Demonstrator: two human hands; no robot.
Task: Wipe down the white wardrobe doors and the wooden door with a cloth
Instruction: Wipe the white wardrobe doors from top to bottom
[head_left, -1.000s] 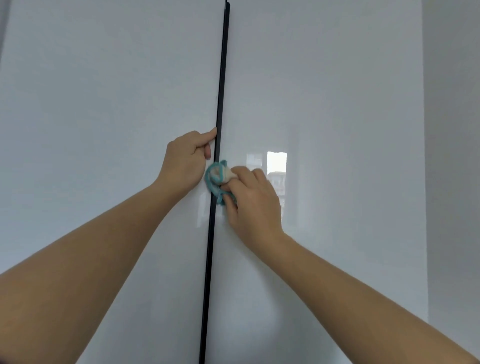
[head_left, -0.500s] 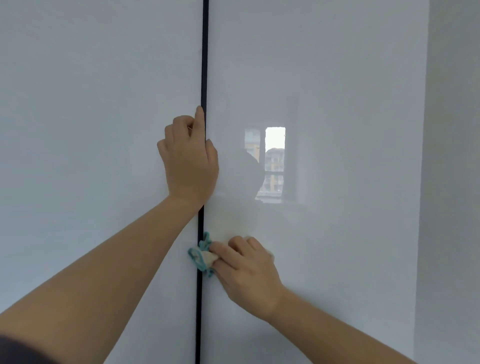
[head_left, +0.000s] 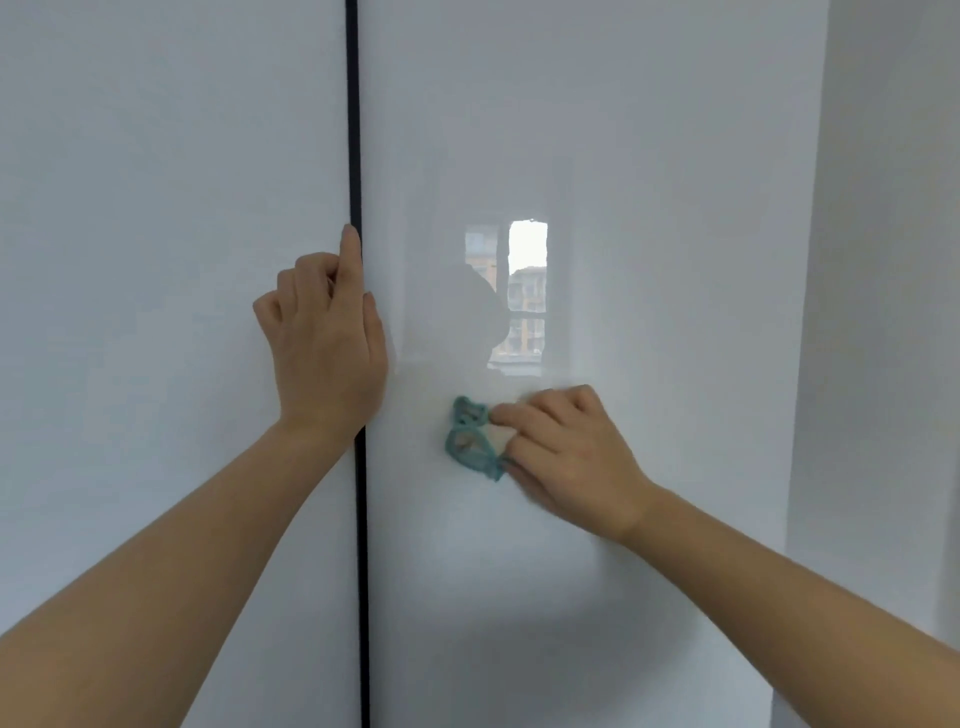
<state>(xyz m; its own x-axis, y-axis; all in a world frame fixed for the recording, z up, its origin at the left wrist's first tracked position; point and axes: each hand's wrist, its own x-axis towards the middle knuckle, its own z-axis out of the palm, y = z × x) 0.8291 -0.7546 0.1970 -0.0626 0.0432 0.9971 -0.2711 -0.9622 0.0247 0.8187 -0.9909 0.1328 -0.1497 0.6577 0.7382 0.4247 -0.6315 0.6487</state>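
Note:
Two glossy white wardrobe doors fill the view: the left door (head_left: 156, 260) and the right door (head_left: 649, 156), split by a thin dark vertical gap (head_left: 354, 130). My right hand (head_left: 571, 457) presses a small teal-edged cloth (head_left: 470, 441) flat against the right door, a little right of the gap. My left hand (head_left: 324, 343) rests on the left door's edge, fingers curled, index finger pointing up along the gap, thumb on the right door. No wooden door is in view.
A plain white wall (head_left: 883, 312) runs down the right side beyond the wardrobe's edge. The right door mirrors a window (head_left: 519, 296) with buildings outside.
My right hand has slid the cloth from the gap rightwards onto the right door's face, after moving down. My left hand has stayed at the gap, turned upright.

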